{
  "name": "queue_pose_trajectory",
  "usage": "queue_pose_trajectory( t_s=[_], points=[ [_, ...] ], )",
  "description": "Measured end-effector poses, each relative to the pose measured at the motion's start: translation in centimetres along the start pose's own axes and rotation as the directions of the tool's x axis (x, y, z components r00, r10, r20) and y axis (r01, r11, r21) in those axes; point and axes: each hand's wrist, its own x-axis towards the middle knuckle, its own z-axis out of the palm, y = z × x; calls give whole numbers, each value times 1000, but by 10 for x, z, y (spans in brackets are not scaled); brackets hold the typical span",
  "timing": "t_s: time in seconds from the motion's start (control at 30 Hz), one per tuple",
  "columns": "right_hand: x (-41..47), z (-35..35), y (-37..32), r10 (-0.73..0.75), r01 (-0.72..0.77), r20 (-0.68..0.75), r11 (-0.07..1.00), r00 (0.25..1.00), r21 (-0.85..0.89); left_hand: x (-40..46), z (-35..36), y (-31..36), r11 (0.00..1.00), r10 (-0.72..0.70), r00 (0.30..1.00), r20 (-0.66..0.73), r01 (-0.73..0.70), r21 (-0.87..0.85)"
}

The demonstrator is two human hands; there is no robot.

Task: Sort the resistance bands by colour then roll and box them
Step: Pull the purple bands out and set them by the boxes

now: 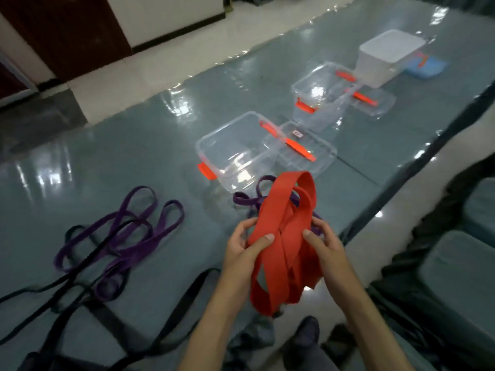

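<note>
Left hand point(247, 251) and right hand point(322, 243) both pinch a bunch of red bands point(284, 234) above the glossy grey tabletop's point(134, 145) near edge. Purple bands point(126, 228) and black bands point(80, 285) lie left; clear boxes point(235, 151) stand beyond. Pale floor point(383, 223) runs right.

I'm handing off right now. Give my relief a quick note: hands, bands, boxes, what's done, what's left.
Left hand and right hand both grip the red bands, bunched, not rolled.
Purple bands and black bands lie loose on the table; more purple sits behind the red.
Nearest clear box is open and empty.
Done: no bands boxed yet.
Left: finish sorting, roll, box.
</note>
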Motion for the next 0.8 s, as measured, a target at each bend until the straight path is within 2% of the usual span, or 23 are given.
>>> queue_pose_trajectory(
  t_s=[0.27,0.53,0.8],
  points=[
    [39,-148,-47,-40,43,-139,999,990,25,41,157,-51,998,-46,996,71,43,44],
    [92,-232,-90,-65,83,-243,995,968,62,101,255,-68,992,-93,988,122,82,94],
    [202,-310,-124,-75,89,-283,995,956,36,202,349,-83,990,-111,982,151,96,99]
  ],
)
